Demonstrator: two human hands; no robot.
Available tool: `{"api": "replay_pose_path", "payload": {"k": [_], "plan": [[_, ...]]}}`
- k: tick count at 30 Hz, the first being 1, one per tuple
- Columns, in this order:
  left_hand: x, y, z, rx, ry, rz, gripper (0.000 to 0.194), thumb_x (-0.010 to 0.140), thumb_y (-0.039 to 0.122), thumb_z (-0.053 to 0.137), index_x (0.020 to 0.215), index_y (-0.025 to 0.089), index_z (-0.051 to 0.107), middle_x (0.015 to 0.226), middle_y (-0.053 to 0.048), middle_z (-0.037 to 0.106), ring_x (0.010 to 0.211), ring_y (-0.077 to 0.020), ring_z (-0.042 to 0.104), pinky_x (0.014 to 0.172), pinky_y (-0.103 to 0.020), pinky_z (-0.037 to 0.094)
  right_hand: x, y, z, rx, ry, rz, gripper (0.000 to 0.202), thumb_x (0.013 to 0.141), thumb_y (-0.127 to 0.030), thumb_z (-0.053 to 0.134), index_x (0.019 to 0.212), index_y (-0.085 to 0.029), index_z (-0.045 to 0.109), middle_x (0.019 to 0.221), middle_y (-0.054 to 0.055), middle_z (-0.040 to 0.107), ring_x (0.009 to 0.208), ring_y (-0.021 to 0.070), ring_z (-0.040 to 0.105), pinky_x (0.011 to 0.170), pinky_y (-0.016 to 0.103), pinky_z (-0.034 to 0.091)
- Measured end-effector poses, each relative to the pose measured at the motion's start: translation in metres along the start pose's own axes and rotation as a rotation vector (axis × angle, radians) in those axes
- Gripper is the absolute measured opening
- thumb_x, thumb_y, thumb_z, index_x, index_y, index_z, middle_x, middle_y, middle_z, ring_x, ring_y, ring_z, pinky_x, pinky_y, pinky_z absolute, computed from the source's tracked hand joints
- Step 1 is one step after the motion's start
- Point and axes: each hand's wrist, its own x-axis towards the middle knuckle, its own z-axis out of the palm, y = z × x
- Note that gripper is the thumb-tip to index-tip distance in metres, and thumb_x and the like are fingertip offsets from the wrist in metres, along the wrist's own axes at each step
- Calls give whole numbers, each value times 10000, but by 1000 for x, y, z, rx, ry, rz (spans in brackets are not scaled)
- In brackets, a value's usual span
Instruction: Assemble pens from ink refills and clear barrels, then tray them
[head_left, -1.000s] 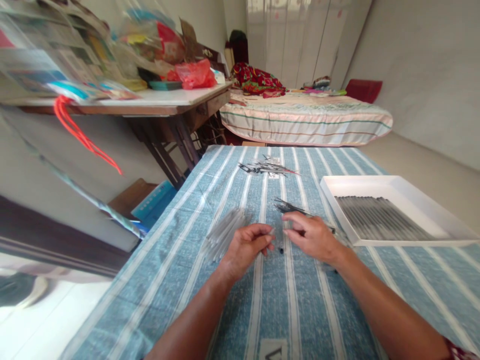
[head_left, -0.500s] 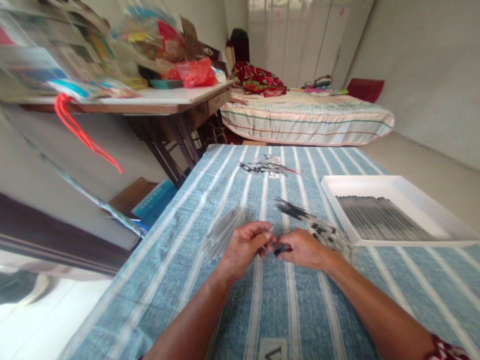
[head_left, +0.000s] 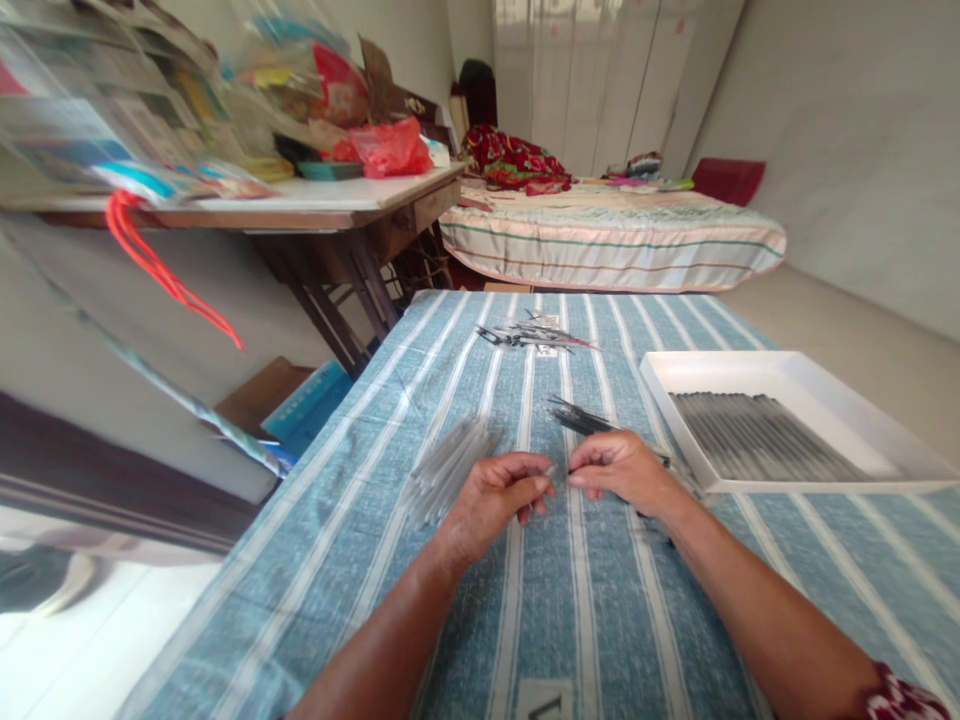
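Observation:
My left hand (head_left: pixel 501 497) is closed in a pinch over the striped cloth, with a small pale tip just showing at its fingertips. Facing it across a narrow gap, my right hand (head_left: pixel 621 472) pinches too, and a tiny dark bit shows at its fingers. What either hand holds is too small to name. Beside my left hand lies a pile of slim, clear greyish tubes (head_left: pixel 450 465). Thin black sticks (head_left: pixel 577 415) stick out beyond my right hand, which partly hides the black and clear pieces around them.
A shallow white box (head_left: pixel 911 455) at the right holds a row of grey sticks (head_left: pixel 757 435). Farther back on the blue striped tablecloth (head_left: pixel 360 500) lies a loose heap of thin dark pieces (head_left: pixel 525 333). A cluttered side table (head_left: pixel 300 205) stands left; a bed (head_left: pixel 615 235) is behind.
My right hand has risen slightly and drawn away from my left, opening a gap between them. The dark piece seen earlier at its fingers is now mostly out of sight.

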Motion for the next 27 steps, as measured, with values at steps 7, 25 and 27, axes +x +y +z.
{"api": "replay_pose_path", "payload": {"k": [7,25,27], "plan": [[-1,2,1,61,-25,-12,176,709,237,646,859,155,687,689,-19,665,518,-93,544,439,-201,352,-2,-6,0,156,-12,-107,208,653,-321,730,772,-156,690,575,-8,632,492,108,567,509,245,468],[1,-6,-1,192,-75,-49,159,713,197,606,837,156,697,655,-9,654,491,-85,525,399,-176,323,-2,-5,1,-103,-94,-181,151,736,-301,647,769,-162,696,654,8,636,501,106,578,503,237,480],[2,-6,-1,200,-80,-60,151,715,197,597,826,156,691,659,-6,651,488,-84,522,396,-176,320,-2,-8,2,-162,-97,-181,143,751,-286,624,765,-161,693,649,7,630,504,106,575,504,234,474]]}}
